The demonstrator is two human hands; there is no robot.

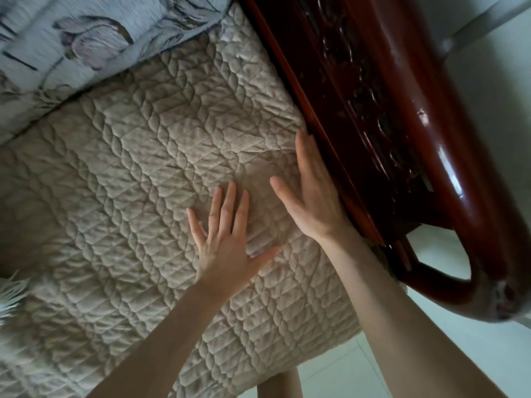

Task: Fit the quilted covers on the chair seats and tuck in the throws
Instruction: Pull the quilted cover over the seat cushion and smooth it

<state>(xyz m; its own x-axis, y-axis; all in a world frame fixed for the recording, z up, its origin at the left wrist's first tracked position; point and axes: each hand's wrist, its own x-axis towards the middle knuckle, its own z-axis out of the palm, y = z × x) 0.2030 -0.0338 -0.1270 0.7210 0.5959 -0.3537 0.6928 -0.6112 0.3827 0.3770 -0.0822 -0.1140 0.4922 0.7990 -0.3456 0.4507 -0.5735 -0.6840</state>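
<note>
A beige quilted cover (138, 179) lies spread over the chair seat and fills most of the view. My left hand (227, 239) rests flat on it with fingers spread, palm down. My right hand (311, 196) lies flat at the cover's right edge, its fingers straight along the dark red wooden armrest (408, 133). Neither hand holds anything. A pale blue throw with a flower print (86, 38) drapes over the chair back at the top left, its lower edge meeting the cover.
The carved armrest curves down to a rounded end (488, 285) at the right. Pale tiled floor (448, 354) shows below and to the right of the seat. A white fringe (11, 294) pokes in at the left edge.
</note>
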